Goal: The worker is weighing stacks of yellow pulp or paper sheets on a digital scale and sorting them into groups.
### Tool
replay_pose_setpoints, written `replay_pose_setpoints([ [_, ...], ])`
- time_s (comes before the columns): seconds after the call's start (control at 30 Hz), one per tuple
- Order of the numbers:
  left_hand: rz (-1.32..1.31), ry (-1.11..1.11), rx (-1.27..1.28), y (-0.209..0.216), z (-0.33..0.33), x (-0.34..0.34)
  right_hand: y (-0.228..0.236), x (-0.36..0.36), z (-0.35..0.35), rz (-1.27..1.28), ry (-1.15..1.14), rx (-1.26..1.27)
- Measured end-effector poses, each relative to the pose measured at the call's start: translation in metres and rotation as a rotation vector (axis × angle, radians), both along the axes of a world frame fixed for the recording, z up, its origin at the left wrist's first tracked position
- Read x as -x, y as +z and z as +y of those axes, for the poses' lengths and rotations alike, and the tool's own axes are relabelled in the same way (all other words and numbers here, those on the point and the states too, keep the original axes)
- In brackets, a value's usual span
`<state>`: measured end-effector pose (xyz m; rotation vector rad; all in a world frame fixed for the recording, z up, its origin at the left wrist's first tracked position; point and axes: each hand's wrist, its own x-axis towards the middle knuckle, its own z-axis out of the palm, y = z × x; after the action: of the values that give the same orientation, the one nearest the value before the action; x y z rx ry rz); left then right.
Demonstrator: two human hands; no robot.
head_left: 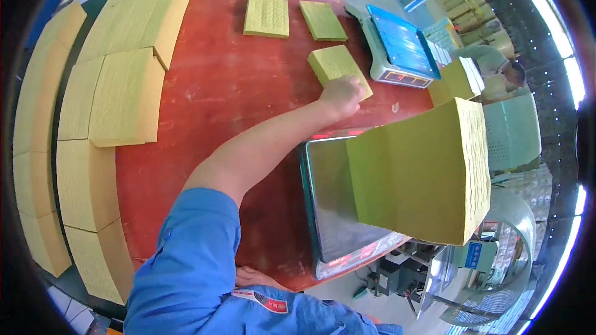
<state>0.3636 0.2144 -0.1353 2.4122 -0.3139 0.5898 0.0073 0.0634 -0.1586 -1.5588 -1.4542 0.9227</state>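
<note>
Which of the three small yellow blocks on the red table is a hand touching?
The block nearest the person: the left hand is on it; the two farther blocks lie untouched.

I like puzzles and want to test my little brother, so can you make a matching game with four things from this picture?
Things:
1. Table
2. Tray
3. Big yellow stack
4. Outstretched hand

Matches:
A. On the metal plate
B. Touching a small yellow block
C. Red
D. Blue, on top of the small scale

Right pairs: 1-C, 2-D, 3-A, 4-B
</note>
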Motion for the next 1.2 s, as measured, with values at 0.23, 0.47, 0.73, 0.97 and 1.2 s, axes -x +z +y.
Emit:
replay_pose_setpoints([
  [0.23,-0.006,0.031,0.016,-0.004,-0.005,-0.013,-0.005,-0.003,-0.012,-0.021,-0.055,0.024],
  [0.47,-0.033,0.145,0.073,0.034,0.024,0.017,-0.001,0.007,-0.016,-0.015,-0.052,-0.007],
  [0.73,-0.01,0.17,0.409,0.127,0.067,0.208,-0.01,0.026,-0.002,0.174,-0.246,-0.304],
  [0.97,0.158,0.238,0.206,0.097,-0.014,0.446,0.035,0.0,-0.046,1.704,-0.332,0.086],
  [1.2,0.318,0.336,0.072,0.054,-0.151,0.52,0.032,-0.012,-0.095,1.428,-0.286,0.422],
])
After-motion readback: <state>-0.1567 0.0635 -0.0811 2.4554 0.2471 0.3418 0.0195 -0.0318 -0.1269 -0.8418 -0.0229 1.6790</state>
